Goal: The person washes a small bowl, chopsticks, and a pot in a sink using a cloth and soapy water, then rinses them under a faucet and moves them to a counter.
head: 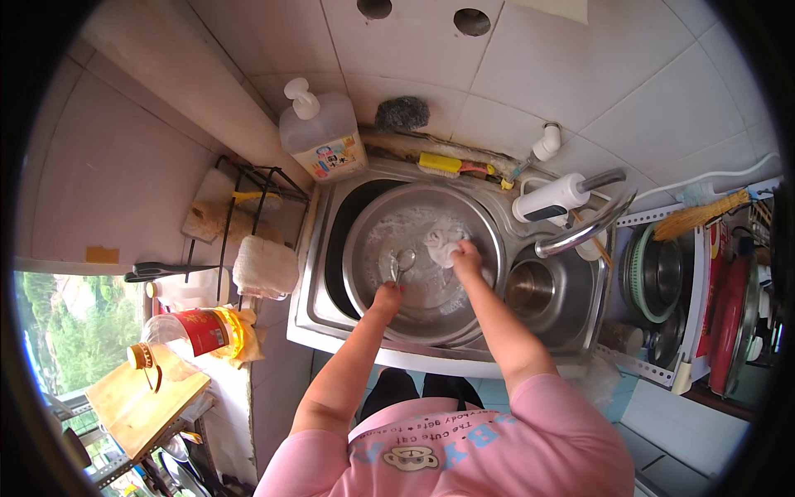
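A wide stainless steel basin (428, 326) with soapy water sits over the larger bowl of a steel double sink (329, 230). Over its lower left part, my left hand (388, 299) grips a metal spoon (405, 259) by the handle, with the spoon's bowl pointing away from me. A second slim, shiny piece shows beside that spoon, too blurred to name. Toward the basin's right side, my right hand (467, 259) holds a bunched white cloth (441, 241). The cloth and the spoon are apart.
A curved faucet (584, 227) with a white body reaches over the smaller bowl, where a metal pot (530, 287) stands. Behind the basin are a pump bottle (326, 136), a yellow brush (440, 163) and a steel scourer (402, 113). An oil bottle (186, 335) stands left.
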Demonstrator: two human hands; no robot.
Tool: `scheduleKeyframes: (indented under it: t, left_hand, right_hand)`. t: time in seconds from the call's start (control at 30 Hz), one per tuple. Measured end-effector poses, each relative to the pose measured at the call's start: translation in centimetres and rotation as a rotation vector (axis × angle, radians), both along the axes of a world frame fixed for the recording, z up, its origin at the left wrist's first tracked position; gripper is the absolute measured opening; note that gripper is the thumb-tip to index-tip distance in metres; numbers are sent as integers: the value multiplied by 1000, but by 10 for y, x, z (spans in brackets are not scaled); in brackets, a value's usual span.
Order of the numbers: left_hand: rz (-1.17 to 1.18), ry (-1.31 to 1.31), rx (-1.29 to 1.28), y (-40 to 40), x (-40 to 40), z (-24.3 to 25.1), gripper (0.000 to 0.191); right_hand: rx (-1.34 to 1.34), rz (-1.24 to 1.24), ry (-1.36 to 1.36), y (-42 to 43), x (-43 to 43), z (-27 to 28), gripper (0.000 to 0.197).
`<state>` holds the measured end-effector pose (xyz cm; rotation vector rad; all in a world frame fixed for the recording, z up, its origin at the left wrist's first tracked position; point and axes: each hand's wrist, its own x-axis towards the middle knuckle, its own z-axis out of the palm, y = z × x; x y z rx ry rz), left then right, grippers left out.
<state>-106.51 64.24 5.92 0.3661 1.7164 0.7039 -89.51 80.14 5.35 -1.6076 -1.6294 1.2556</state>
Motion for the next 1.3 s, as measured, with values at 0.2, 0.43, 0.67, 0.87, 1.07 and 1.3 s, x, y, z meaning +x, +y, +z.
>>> scheduleKeyframes:
  t: [0.2, 0.43, 0.67, 0.87, 1.07, 1.3]
  left_hand:
    - [-342, 429, 277, -12, -6, -38, 22]
    - [-572, 622, 322, 6, -14, -8, 22]
    - [-761, 723, 156, 28, -12, 63, 21]
    - [-860, 754, 222, 26, -25, 66, 26]
    - [-813, 648, 352, 30, -33, 46, 16]
    - [-761, 623, 369, 15, -32, 35, 15]
  right_hand:
    - [95, 406, 169, 0, -40, 52, 25]
    - [366, 840, -147, -10, -27, 77, 30]
    - [433, 995, -305, -21, -41, 48, 23]
    - [8, 845, -118, -27, -35, 28, 14]
    - [-198, 424, 54, -15, -14, -3, 17]
    - [236, 788, -103, -28, -38, 26, 30]
